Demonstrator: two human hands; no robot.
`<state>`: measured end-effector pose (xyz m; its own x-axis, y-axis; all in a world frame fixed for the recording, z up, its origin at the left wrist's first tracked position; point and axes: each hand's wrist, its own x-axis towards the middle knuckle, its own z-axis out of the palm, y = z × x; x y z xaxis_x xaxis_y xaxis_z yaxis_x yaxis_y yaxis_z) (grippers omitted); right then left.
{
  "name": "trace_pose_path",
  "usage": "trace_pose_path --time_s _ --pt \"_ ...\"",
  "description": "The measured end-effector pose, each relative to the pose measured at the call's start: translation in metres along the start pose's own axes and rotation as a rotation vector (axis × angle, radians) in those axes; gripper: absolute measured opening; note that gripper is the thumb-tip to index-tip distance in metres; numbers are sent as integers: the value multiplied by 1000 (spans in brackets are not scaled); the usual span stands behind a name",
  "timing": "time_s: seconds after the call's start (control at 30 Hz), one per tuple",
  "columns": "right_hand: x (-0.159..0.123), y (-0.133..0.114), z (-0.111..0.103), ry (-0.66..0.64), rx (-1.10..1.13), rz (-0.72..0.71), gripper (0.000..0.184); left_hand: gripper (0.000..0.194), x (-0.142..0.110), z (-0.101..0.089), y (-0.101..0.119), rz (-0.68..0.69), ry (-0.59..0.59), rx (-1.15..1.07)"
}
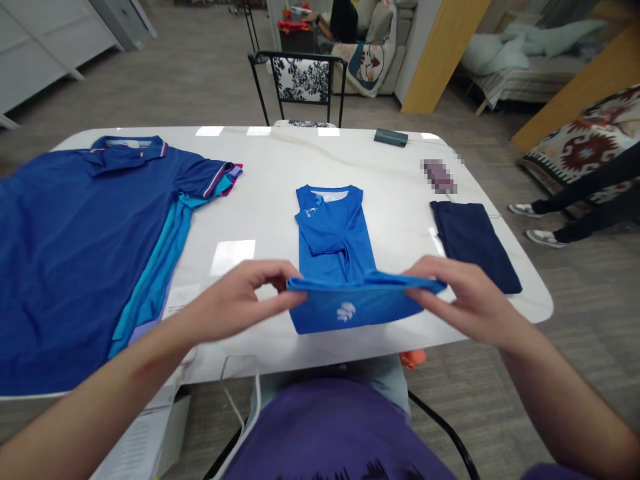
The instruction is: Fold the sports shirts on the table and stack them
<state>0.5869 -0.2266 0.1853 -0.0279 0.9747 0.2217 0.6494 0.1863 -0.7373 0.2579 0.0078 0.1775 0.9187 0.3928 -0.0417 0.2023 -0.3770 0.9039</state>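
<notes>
A bright blue T-shirt [333, 260] lies partly folded on the white table, its collar toward the far side and one sleeve turned in across the body. Its near end is lifted and doubled over, showing a small white logo. My left hand [245, 297] pinches the left corner of that raised edge between thumb and fingers. At the opposite corner, my right hand [460, 297] grips the same edge. The lifted fold stretches between both hands, just above the table's near side.
Spread polo shirts, a dark blue one [100, 247] on top, cover the table's left. A folded navy garment [475, 243] lies at right, near a dark case [391, 137] and a pixelated item [439, 176]. A chair [303, 80] stands beyond the white table [270, 180]; other people are in the background.
</notes>
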Motion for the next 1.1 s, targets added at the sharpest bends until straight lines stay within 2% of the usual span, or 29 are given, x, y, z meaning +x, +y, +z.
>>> trace_pose_path --time_s 0.03,0.1,0.2,0.27,0.33,0.37,0.43,0.53,0.63,0.77,0.87,1.0,1.1 --pt "32 17 -9 49 -3 29 18 26 26 -19 -9 -29 82 14" --pt "100 63 -22 97 19 93 25 38 85 -54 -35 -63 204 32" --pt "199 148 -23 100 0 165 35 43 175 -93 -85 -119 285 119" --pt "248 196 -10 127 -133 229 42 43 220 -101 -118 -226 346 262" --pt "270 224 13 155 -315 285 55 51 245 -94 -143 -283 439 472" --pt "271 229 26 152 -396 290 61 59 249 -84 -151 -258 470 577" --pt "254 225 54 98 -503 245 69 71 243 -58 -160 -102 448 734" --pt "209 206 92 -20 -557 161 78 80 218 -16 -165 98 278 820" --pt "179 200 116 -90 -579 154 85 92 205 9 -172 115 167 839" --pt "173 197 120 -90 -596 160 86 99 204 14 -175 84 146 865" --pt "156 174 114 -22 -617 111 82 99 188 18 -160 149 164 887" --pt "92 139 124 -53 -604 -1 88 91 136 41 -144 321 20 901" --pt "48 132 141 -86 -599 2 96 87 110 59 -145 291 -31 892"
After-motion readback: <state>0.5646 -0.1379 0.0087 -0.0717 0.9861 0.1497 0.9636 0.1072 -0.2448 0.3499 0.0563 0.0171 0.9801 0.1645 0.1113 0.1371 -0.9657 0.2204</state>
